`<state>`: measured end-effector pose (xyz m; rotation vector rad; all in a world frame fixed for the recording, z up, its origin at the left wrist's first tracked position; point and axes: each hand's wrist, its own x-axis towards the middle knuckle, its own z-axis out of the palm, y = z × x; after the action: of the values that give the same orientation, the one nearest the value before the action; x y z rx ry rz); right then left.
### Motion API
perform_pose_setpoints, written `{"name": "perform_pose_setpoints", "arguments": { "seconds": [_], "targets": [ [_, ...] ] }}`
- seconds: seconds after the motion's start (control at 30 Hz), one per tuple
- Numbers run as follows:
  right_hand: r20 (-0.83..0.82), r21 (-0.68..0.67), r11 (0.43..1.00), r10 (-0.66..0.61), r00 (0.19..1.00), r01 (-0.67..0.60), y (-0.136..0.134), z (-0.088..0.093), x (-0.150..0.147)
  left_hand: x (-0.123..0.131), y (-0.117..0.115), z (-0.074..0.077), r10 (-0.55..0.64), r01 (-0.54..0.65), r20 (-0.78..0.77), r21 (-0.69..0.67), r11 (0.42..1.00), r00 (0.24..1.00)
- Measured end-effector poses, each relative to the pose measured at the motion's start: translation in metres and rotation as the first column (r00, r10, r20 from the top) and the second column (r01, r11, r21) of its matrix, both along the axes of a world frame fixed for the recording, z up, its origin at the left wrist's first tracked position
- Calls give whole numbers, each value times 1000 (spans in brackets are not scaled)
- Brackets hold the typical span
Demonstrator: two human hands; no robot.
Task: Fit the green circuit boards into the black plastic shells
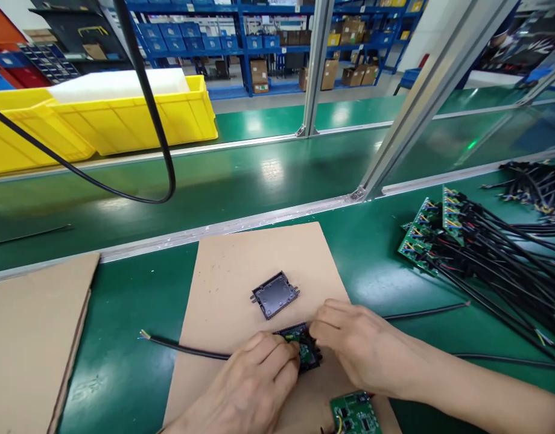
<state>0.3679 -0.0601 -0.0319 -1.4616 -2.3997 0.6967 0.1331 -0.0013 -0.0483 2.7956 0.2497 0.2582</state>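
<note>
L hand & R hand grips pinch PCB just below lid – seating step, prob.; next needs even pressure.

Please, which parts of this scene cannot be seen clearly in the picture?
small board: head view, mostly covered by left hand and right hand.
second board: head view, cut off by bottom edge.
wired boards: head view, cables run past right edge; markings too small.
cable: head view, end hidden under left hand.

Beyond the green conveyor belt stand yellow bins, blue shelving with cardboard boxes, under bright overhead light.
</note>
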Motion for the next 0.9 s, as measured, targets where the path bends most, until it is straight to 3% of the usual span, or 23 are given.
{"name": "perform_pose_setpoints", "arguments": {
  "seconds": [0.13,0.47,0.7,0.9],
  "targets": [
    [49,16,999,51,997,-52,2,1,-2,2,0,1,38,-38,-16,37,999,999],
    [341,211,957,118,933,-198,-1,-9,-14,13,-10,-11,103,-100,-36,97,990,994],
    [113,124,992,-33,993,19,-6,-10,3,5,-9,-5,116,-117,38,12,993,992],
    [29,193,981,-4,1000,-2,-9,-19,4,12,-11,-9,75,-79,41,117,990,996]
  ]
}}
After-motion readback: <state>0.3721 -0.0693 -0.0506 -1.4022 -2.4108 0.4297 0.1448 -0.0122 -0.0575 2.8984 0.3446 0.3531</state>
